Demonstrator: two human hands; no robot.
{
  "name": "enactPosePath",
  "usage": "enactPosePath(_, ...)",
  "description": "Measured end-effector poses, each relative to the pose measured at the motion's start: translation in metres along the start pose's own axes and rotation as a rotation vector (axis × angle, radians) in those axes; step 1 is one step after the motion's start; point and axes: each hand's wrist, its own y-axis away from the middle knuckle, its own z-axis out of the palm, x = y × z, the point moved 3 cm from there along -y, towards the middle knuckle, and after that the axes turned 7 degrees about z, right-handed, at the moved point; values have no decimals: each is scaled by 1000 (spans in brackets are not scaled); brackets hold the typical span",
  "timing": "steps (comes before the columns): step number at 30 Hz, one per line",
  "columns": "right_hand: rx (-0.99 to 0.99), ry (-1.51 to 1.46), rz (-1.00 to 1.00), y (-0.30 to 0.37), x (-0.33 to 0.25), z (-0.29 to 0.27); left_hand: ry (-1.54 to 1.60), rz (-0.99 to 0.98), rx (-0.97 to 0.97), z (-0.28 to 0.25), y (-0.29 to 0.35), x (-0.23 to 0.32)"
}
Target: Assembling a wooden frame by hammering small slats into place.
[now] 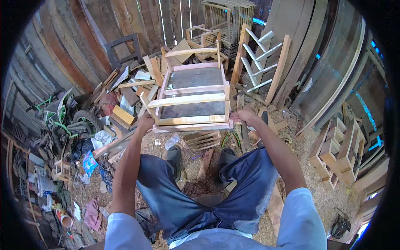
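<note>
A pale, unpainted wooden furniture frame [187,100] of posts and cross rails, somewhat like a chair frame, is held out in front of my knees. A dark surface shows between its rails. My left hand [145,122] is closed at its near left corner. At the near right corner my right hand [247,116] grips the frame too, its fingers partly hidden by the wood. Below the frame, between my feet, lies a small slatted wooden piece [202,140].
Scrap wood [135,89] is heaped at the left, near a small motorbike [62,114]. A rack with slanted white bars [260,58] leans at the back right. Stacked wooden frames [229,25] stand behind. Wooden box frames [339,152] sit at the right. Sawdust covers the floor.
</note>
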Motion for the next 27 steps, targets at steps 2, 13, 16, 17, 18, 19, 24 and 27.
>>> enactPosePath(2, -71, -15, 17, 5, 7, -4, 43, 117, -144, 14, 11, -1)
enactPosePath(13, 19, 519, -23, 2, -1, -2, -181, 300, -38, 15, 6, 11)
enactPosePath(16, -154, 373, -45, 13, -10, -7, -89, 418, -149, 11, 13, 12)
enactPosePath(17, -144, 402, -82, 15, -13, -3, 104, 396, -195, 4, 11, -4)
enactPosePath(18, -134, 431, -120, 17, -16, 2, 296, 372, -237, -2, 9, -19)
enactPosePath(19, -80, 447, -104, 20, -13, 1, 242, 302, -236, 7, 13, -7)
enactPosePath(24, -81, 316, -141, -7, 12, -3, 254, 245, -197, 10, 12, -6)
enactPosePath(27, -10, 319, -179, -18, 14, -1, 114, 132, -154, 12, 6, 1)
